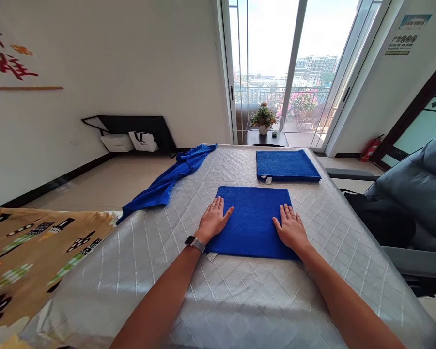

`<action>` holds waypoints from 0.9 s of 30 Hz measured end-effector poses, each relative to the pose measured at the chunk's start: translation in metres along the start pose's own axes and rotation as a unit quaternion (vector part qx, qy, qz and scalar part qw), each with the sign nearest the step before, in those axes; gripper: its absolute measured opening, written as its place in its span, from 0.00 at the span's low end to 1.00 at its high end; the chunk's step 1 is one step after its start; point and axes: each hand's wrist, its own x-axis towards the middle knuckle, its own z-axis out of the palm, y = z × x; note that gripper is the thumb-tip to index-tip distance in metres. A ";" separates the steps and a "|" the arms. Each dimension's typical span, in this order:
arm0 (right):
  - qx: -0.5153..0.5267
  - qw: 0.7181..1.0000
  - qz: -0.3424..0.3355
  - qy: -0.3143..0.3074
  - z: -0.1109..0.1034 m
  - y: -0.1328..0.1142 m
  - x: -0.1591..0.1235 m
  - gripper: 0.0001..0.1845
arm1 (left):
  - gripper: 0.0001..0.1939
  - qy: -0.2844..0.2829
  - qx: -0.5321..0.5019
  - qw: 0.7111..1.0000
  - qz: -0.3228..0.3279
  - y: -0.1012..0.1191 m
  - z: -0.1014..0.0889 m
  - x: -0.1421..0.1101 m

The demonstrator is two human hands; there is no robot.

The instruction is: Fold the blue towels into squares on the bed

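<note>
A blue towel [254,223], folded into a flat rectangle, lies before me on a silver quilted mattress [240,295]. My left hand [215,218] rests flat on its left edge, fingers stretched out and thumb apart. On the right edge, my right hand [290,227] lies flat as well, with its fingers spread. A small white tag pokes out at the towel's near left corner. Farther back sits a stack of folded blue towels [287,165] with a white tag at its front. To the left, a crumpled blue towel [170,177] hangs along the mattress edge.
A patterned tan cloth [47,261] covers a surface at the left. On the right stands a chair with a dark padded jacket [414,189] over it. Beyond the mattress are a small table with a potted plant [263,118] and a sliding glass door.
</note>
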 end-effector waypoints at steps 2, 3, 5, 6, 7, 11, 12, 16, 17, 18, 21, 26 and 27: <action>-0.002 1.000 0.001 -0.001 0.000 0.000 0.000 0.40 | 0.45 -0.002 0.000 1.000 -0.002 0.000 0.000 0.000; -0.002 1.000 0.001 -0.001 0.000 -0.001 0.000 0.40 | 0.46 -0.005 0.001 1.000 -0.004 0.000 -0.001 0.000; -0.004 1.000 -0.001 0.000 0.000 -0.001 -0.001 0.40 | 0.46 -0.009 0.004 1.000 -0.008 0.001 -0.002 0.000; -0.006 1.000 -0.001 0.002 0.000 -0.002 -0.001 0.40 | 0.46 -0.009 0.005 1.000 -0.009 0.001 -0.002 0.000; -0.008 1.000 -0.001 0.003 0.000 -0.002 -0.001 0.40 | 0.45 -0.010 0.006 1.000 -0.009 0.002 -0.002 0.000; -0.006 1.000 -0.002 0.004 0.000 -0.002 -0.001 0.40 | 0.45 -0.003 -0.001 1.000 -0.010 0.002 -0.002 -0.001; -0.005 1.000 -0.001 0.002 0.000 -0.002 -0.001 0.40 | 0.45 0.000 -0.002 1.000 -0.010 0.002 -0.002 -0.001; -0.004 1.000 -0.002 0.002 0.001 -0.001 -0.001 0.40 | 0.45 0.000 -0.001 1.000 -0.006 0.001 -0.001 -0.001; -0.005 1.000 -0.002 0.003 0.001 -0.001 -0.001 0.40 | 0.45 -0.001 -0.001 1.000 -0.005 0.001 -0.002 -0.001; -0.005 1.000 -0.002 0.005 0.001 -0.001 -0.001 0.40 | 0.45 -0.002 0.000 1.000 -0.005 0.001 -0.002 -0.001; -0.003 1.000 -0.003 0.006 0.001 -0.001 -0.001 0.40 | 0.45 0.001 0.004 1.000 -0.003 0.001 -0.002 -0.001; 0.002 1.000 -0.002 0.003 0.001 0.000 0.000 0.40 | 0.43 0.007 -0.002 1.000 -0.002 0.001 -0.001 -0.001; 0.002 1.000 -0.002 0.003 0.001 0.000 0.000 0.40 | 0.43 0.006 -0.003 1.000 -0.003 0.001 -0.001 -0.001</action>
